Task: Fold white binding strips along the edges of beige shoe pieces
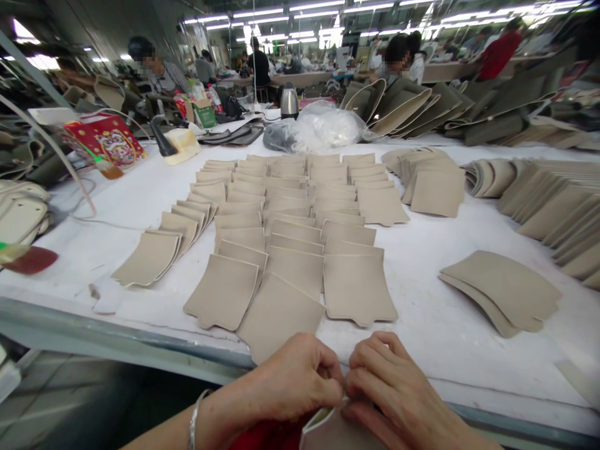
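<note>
Nearest the camera, the left hand (293,378) and the right hand (394,387) meet at the table's near edge, fingers curled tight and pinching together over one beige piece (328,431) held low, just below the edge. Only its pale rim and a curved corner show; what the fingertips do to it is hidden by the knuckles. A thin bracelet (194,419) sits on the left wrist, and something red shows under the hands.

On the table (445,325), covered in scuffed white cloth, much looks laid out already: rows (290,212) of the same flat beige cut pieces lie overlapped like shingles in several columns that run away from the hands, and the nearest one comes almost to the knuckles. Each is roughly square, matte and felt-like, with slightly flared sides and a scalloped lower edge. A shorter fanned column (164,240) slants off to the left. As a judgement, the laying-out is well advanced — yet plenty seems left, since a small loose stack (501,294) lies to the right, a thicker pile (431,184) beyond it, and long bundles (557,206) stand on edge at the far right.

Farther back sit a crumpled clear plastic bag (323,128), a steel kettle (289,101) and a red printed box (104,139) — glossy against all the dull beige. Other people work at distant tables.
</note>
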The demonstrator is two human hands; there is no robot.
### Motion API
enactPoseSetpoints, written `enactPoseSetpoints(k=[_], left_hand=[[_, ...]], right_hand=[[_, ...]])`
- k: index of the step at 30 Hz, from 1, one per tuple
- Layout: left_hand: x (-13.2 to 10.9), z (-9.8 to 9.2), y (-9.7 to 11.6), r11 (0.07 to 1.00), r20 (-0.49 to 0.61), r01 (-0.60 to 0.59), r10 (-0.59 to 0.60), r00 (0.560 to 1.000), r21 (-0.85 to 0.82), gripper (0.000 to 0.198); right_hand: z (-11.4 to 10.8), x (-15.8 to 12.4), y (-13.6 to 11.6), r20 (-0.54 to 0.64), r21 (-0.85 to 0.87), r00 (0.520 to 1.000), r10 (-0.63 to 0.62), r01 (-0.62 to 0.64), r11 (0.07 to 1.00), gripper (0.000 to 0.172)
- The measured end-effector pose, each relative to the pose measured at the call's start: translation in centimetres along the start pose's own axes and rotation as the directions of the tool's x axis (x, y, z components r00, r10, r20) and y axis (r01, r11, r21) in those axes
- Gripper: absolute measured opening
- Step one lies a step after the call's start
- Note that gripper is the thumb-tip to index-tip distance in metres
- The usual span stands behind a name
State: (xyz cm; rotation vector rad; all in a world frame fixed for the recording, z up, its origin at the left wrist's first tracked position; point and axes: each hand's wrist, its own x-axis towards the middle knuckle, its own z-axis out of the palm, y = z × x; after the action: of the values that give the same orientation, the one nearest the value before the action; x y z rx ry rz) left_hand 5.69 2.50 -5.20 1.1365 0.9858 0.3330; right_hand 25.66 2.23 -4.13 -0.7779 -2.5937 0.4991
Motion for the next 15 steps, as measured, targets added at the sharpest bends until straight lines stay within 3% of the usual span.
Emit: enactPoseSetpoints(k=[4, 9, 15], left_hand=[[0.2, 0.2, -0.1, 0.998, 0.011, -0.039, 0.038, 0.999, 0.054, 0.013], [-0.1, -0.1, 0.6, 0.997, -0.003, -0.021, 0.021, 1.000, 0.071, 0.014], [-0.2, -0.7, 1.7, 0.908, -0.119, -0.024, 0.081, 0.990, 0.418, 0.011]], right_hand=[[-0.3, 0.0, 0.3, 0.120, 0.055, 0.993, -0.008, 0.001, 0.998, 0.013], [-0.7, 0.5, 0.6, 0.155, 0.081, 0.988, -0.009, -0.003, 0.997, 0.011], [-0.7, 0.9, -0.3, 0.235, -0.022, 0.971, -0.046, 0.052, 0.998, 0.013]])
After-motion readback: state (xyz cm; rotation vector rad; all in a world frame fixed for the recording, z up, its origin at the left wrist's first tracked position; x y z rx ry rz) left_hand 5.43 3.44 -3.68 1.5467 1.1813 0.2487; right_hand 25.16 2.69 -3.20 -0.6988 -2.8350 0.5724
